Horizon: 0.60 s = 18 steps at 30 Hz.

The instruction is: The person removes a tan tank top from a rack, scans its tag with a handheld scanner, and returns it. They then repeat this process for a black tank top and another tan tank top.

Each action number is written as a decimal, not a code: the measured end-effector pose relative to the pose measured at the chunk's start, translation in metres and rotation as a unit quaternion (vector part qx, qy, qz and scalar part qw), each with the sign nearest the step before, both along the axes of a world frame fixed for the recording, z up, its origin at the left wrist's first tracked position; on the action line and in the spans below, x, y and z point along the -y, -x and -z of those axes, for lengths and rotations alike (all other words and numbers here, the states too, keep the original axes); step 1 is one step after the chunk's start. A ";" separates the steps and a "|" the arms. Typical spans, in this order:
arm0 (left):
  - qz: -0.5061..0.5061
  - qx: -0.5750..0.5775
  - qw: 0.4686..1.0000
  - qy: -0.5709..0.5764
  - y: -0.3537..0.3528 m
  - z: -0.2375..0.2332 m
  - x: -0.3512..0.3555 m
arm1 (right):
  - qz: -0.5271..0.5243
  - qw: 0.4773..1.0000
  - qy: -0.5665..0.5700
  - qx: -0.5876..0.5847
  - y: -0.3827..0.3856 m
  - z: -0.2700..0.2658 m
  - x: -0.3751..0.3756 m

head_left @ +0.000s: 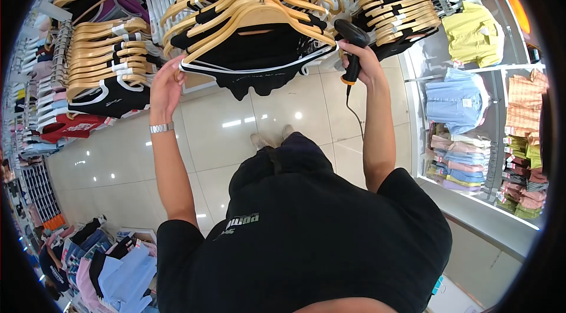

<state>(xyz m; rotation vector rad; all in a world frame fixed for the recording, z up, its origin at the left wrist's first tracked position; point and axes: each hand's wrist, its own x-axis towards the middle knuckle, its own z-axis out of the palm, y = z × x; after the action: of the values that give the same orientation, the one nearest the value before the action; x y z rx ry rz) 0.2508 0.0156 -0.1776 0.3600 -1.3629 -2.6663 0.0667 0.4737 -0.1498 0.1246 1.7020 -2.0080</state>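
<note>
A black top point(257, 82) with white trim and small lettering hangs on the front wooden hanger point(259, 16) of a rack. My left hand point(167, 88), with a metal watch on the wrist, is closed at the hanger's left end and pinches the top's white-edged strap there. In my right hand point(368, 66) is a black barcode scanner point(352, 39) with an orange-banded handle end and a cable running down. The thumb side of that hand touches the hanger's right end. Behind the front hanger, several more wooden hangers point(203, 3) carry dark garments.
Hangers with black tops point(109, 98) crowd the left, and more wooden hangers point(396, 12) stand to the right. Wall shelving at right holds a yellow shirt point(471, 34), a blue shirt point(455, 101) and folded clothes. A clothes pile point(127, 277) and another person point(52, 263) are at lower left.
</note>
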 end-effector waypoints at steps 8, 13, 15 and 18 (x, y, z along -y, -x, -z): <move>0.008 0.015 0.999 0.027 0.001 -0.002 0.005 | -0.001 1.000 -0.019 0.008 0.000 -0.001 0.003; -0.064 0.037 0.996 0.059 0.001 0.005 -0.003 | 0.052 0.998 0.016 -0.008 -0.008 0.003 0.009; -0.101 0.034 0.991 0.084 -0.001 0.004 -0.014 | 0.067 0.997 0.031 -0.024 -0.011 0.007 0.008; -0.179 -0.013 0.981 0.072 -0.006 0.022 -0.018 | 0.092 0.992 0.053 -0.063 -0.019 0.025 0.003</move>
<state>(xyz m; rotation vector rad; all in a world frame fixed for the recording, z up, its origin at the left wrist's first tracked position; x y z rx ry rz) 0.2566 0.0339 -0.2000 0.5001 -1.3293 -2.2600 0.0859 0.4704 -0.1745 0.1249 1.7094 -2.2816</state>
